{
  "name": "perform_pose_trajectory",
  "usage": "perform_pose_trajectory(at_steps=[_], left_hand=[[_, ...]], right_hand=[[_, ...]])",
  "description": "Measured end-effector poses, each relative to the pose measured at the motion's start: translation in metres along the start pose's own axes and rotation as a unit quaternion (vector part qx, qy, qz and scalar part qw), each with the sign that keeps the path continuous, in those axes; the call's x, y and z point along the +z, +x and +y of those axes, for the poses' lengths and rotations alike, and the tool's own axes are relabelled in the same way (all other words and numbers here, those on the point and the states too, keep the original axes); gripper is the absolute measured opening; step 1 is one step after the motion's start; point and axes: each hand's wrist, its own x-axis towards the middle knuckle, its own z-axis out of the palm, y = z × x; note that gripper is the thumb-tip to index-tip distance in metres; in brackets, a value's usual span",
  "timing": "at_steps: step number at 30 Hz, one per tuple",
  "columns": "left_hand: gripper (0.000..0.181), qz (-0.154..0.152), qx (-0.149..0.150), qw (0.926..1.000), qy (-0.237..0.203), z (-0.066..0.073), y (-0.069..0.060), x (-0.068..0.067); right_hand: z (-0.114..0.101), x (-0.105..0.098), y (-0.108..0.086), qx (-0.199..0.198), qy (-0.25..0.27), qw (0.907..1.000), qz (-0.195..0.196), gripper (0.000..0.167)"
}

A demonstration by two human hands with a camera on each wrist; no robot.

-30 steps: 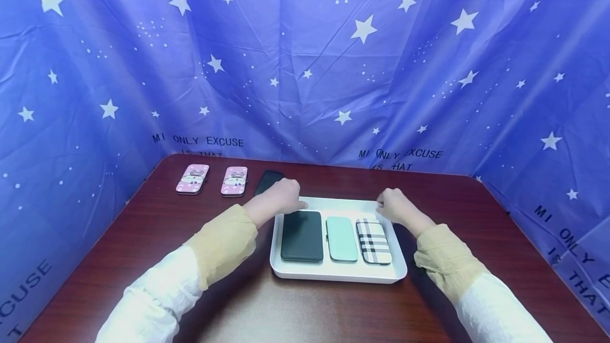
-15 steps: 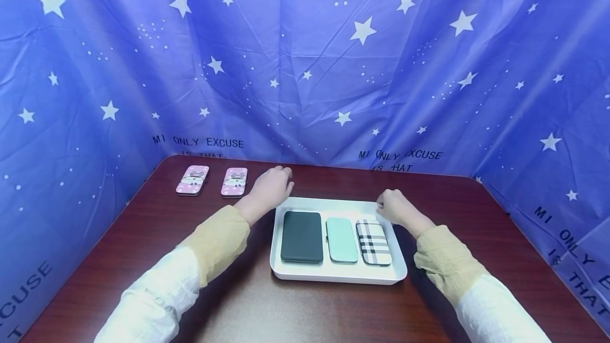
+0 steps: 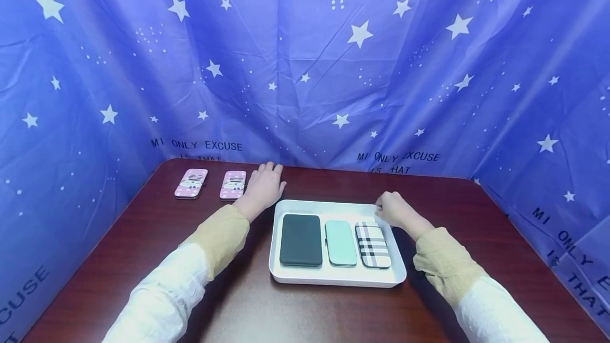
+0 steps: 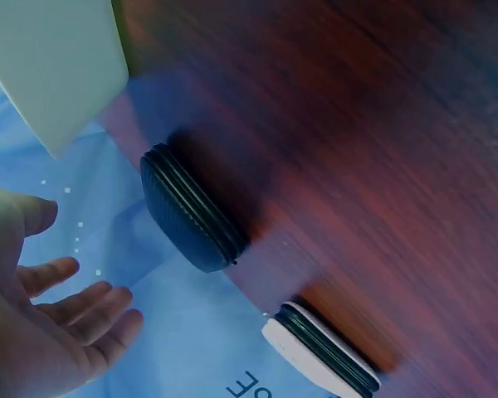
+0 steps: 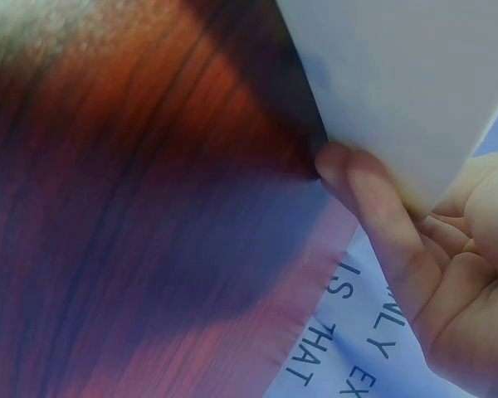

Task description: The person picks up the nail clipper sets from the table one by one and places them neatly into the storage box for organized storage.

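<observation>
My left hand (image 3: 263,184) is spread, with loose fingers, over the far side of the table, left of the white tray (image 3: 333,281). In the left wrist view a dark zipped case (image 4: 191,211) lies below that hand, apart from its fingers; the head view hides it behind the hand. My right hand (image 3: 396,209) grips the tray's far right corner, fingers curled against the underside in the right wrist view. The tray holds a large black case (image 3: 301,240), a mint green case (image 3: 341,242) and a plaid case (image 3: 373,244), side by side.
Two pink patterned cases (image 3: 233,184) (image 3: 191,183) lie at the table's far left. A blue star-printed curtain (image 3: 305,110) hangs along the back and sides of the brown table (image 3: 229,300).
My left hand has let go of the tray's far left corner and moved left over the dark case, its fingers loosening. The right hand stays at its corner.
</observation>
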Motion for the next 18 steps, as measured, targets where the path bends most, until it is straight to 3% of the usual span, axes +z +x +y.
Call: perform_pose_trajectory(at_steps=[11, 18], left_hand=[[0.05, -0.05, -0.046, 0.9976, -0.009, -0.002, 0.01, 0.004], [0.054, -0.112, -0.104, 0.9878, -0.029, -0.007, 0.02, 0.01]], right_hand=[[-0.002, 0.001, 0.0, 0.01, 0.008, 0.9999, -0.005, 0.052], [-0.002, -0.001, -0.001, 0.008, 0.007, 0.9999, -0.001, 0.052]])
